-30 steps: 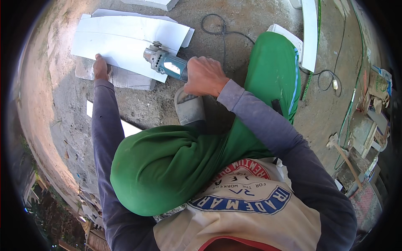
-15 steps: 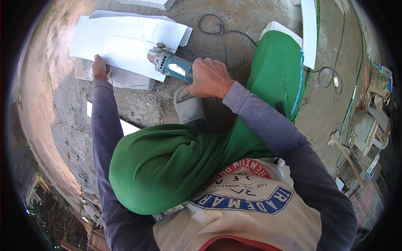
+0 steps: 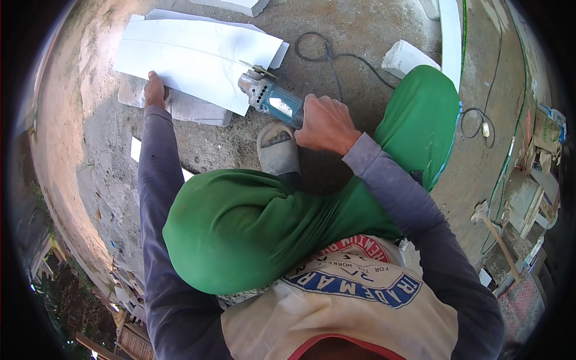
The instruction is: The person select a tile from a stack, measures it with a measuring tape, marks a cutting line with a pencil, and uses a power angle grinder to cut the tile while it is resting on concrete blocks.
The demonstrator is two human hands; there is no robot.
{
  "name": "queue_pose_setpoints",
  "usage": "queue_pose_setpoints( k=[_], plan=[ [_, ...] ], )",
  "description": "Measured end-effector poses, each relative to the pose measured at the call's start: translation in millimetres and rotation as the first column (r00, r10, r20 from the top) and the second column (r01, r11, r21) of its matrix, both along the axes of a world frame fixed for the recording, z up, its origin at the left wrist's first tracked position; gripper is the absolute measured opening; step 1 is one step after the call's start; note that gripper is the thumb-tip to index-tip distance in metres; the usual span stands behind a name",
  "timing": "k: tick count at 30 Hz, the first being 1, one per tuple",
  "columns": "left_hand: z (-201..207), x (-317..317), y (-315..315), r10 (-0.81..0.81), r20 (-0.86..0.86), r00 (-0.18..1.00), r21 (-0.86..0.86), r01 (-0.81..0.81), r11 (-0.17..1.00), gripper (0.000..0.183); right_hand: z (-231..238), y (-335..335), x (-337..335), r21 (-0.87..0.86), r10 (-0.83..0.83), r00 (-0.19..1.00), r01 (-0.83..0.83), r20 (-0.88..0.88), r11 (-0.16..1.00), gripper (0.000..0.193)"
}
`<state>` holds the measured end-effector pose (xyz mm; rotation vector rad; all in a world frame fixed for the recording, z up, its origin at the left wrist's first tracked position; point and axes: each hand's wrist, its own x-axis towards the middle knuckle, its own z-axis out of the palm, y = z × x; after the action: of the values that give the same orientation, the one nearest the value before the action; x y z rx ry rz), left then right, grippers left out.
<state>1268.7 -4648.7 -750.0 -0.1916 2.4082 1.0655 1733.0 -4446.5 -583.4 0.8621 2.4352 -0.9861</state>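
Observation:
A large white tile [image 3: 198, 54] with a thin line along its length lies tilted over a pale block [image 3: 198, 109] on the ground. My left hand [image 3: 155, 91] grips the tile's near edge toward its left end, with part of its fingers hidden. An angle grinder [image 3: 273, 101] is in my right hand [image 3: 326, 125], whose fingers wrap round its body. The grinder's disc [image 3: 259, 69] stands at the tile's right end; I cannot tell whether it touches. Another white sheet [image 3: 280, 56] shows from under the tile's far side.
My sandalled foot [image 3: 279, 153] rests just nearer than the grinder. A dark cable [image 3: 329, 55] loops on the ground beyond it. Another pale block [image 3: 411, 58] and a long white strip [image 3: 450, 45] lie to the right. A hammer [image 3: 495, 231] lies farther right by scrap pieces.
The grinder has shifted right along the tile, toward its right end. My left hand keeps its hold on the tile's edge. The whole view has shifted slightly.

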Motion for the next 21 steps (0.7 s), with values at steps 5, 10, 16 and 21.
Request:
queue_pose_setpoints(
  k=[5, 10, 16, 21],
  plan=[
    [-5, 12, 8, 0.003, -0.036, 0.999, 0.053, -0.001, 0.999, 0.071, 2, 2, 22, 0.05, -0.065, 0.995, 0.061, 0.072, 0.997, 0.045],
    [4, 1, -23, -0.13, -0.413, 0.901, -0.209, 0.045, 0.977, 0.07, 29, 8, 2, 0.075, -0.102, 0.994, 0.104, -0.024, 0.992, 0.046],
    [24, 110, 30, 0.009, -0.401, 0.916, -0.27, -0.128, 0.954, 0.055, 40, 60, -26, 0.197, -0.163, 0.982, 0.179, -0.095, 0.964, 0.05],
    [43, 123, 34, 0.019, -0.432, 0.902, -0.315, -0.17, 0.934, 0.05, 42, 78, -92, 0.185, -0.104, 0.965, 0.151, -0.241, 0.971, 0.048]
  ],
)
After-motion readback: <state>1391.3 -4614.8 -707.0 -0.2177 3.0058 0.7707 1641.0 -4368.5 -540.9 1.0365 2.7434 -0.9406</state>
